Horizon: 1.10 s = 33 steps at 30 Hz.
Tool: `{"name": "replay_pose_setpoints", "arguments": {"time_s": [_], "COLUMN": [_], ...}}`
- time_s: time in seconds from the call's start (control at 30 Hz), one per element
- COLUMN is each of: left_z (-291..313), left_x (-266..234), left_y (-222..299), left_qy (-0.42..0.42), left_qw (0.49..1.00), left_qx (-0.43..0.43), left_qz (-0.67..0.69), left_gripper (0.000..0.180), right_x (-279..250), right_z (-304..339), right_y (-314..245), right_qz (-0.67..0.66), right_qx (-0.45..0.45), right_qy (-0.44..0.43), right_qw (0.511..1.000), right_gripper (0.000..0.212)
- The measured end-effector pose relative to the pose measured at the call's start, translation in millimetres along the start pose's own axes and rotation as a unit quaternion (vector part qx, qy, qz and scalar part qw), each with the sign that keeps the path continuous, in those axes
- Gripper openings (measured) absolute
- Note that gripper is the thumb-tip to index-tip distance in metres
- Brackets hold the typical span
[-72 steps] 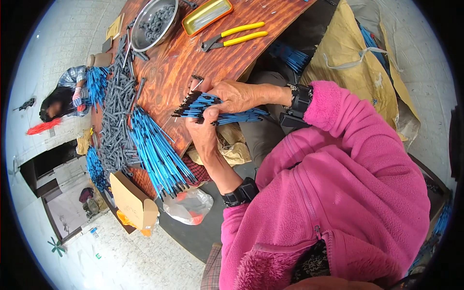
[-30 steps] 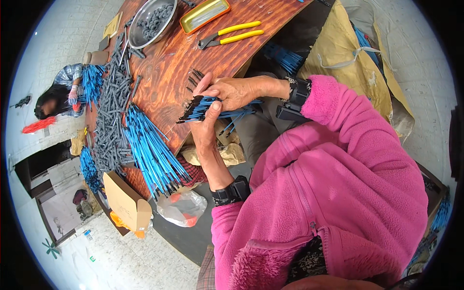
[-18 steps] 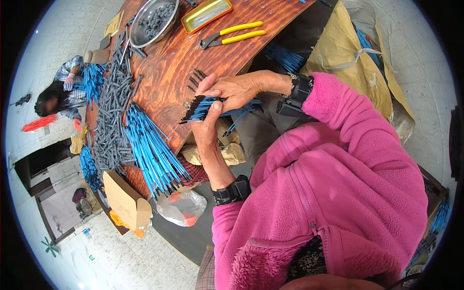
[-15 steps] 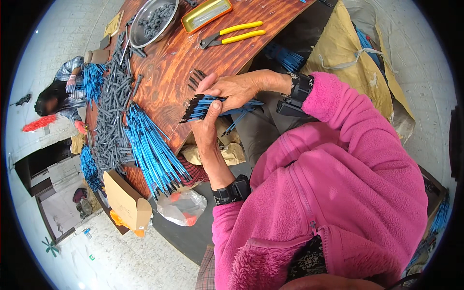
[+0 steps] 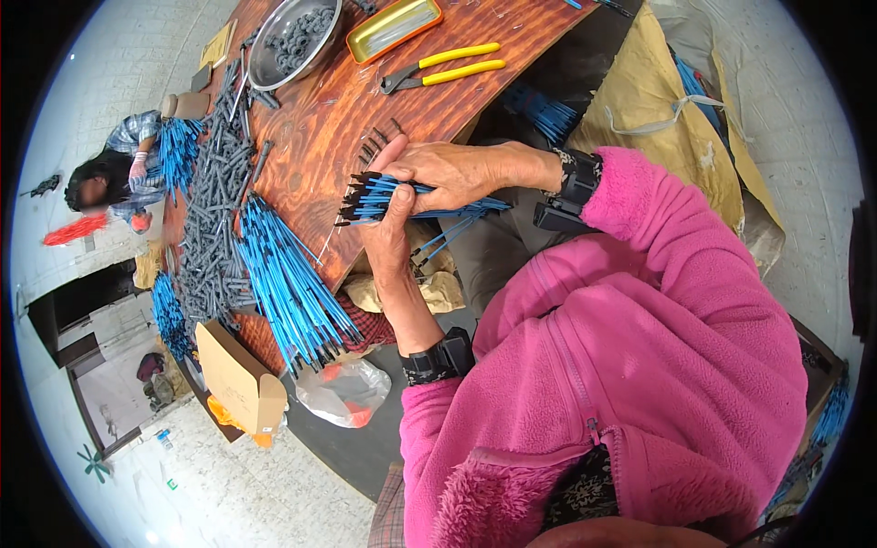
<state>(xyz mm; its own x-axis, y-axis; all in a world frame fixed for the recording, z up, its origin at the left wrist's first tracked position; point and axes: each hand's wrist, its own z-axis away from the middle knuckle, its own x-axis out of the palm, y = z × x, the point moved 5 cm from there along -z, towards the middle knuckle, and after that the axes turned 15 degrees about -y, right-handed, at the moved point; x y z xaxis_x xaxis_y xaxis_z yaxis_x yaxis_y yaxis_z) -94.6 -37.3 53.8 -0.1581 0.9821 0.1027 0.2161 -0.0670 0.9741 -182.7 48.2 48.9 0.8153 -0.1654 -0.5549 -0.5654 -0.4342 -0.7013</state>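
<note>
Both my hands hold a bundle of thin blue rods with black tips [image 5: 373,195] above the table's near edge. My left hand [image 5: 388,245] wraps round it from below, its thumb up across the rods. Over the top lies my right hand [image 5: 448,173], its fingers closed on the same bundle. The black ends stick out to the left of my hands, and the other ends trail out to the right over my lap. Several short dark pieces [image 5: 375,148] show just past my fingers. A larger bundle of similar blue rods [image 5: 297,283] rests at the table edge, left of my hands.
On the wooden table [image 5: 320,137] are yellow-handled cutters [image 5: 443,68], an orange-rimmed tray [image 5: 393,32], a metal bowl [image 5: 294,44] and a heap of grey pieces [image 5: 215,201]. A cardboard box [image 5: 239,374] stands lower left. Yellow sacking [image 5: 676,128] is at right. Another person [image 5: 135,169] works at far left.
The bundle has turned slightly in my hands, and its black ends now spread more toward the left. My right wrist has shifted a little right and down.
</note>
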Motion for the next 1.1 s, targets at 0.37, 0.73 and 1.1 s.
{"name": "replay_pose_setpoints", "arguments": {"time_s": [0.37, 0.73, 1.1], "left_z": [3, 3, 4], "left_x": [-3, -9, -11], "left_y": [-6, -9, -11], "left_qy": [0.018, -0.002, 0.008], "left_qw": [0.999, 1.0, 1.0], "left_qx": [-0.002, 0.005, 0.0], "left_qz": [0.032, 0.021, 0.029], "left_gripper": [0.033, 0.031, 0.035], "right_x": [-5, -32, -21], "right_z": [4, 33, 33], "right_y": [-1, -26, -32], "right_qz": [-0.001, 0.038, 0.09], "right_qx": [0.047, 0.098, 0.07], "right_qy": [-0.043, 0.139, 0.19], "right_qw": [0.998, 0.985, 0.975], "right_gripper": [0.036, 0.034, 0.022]}}
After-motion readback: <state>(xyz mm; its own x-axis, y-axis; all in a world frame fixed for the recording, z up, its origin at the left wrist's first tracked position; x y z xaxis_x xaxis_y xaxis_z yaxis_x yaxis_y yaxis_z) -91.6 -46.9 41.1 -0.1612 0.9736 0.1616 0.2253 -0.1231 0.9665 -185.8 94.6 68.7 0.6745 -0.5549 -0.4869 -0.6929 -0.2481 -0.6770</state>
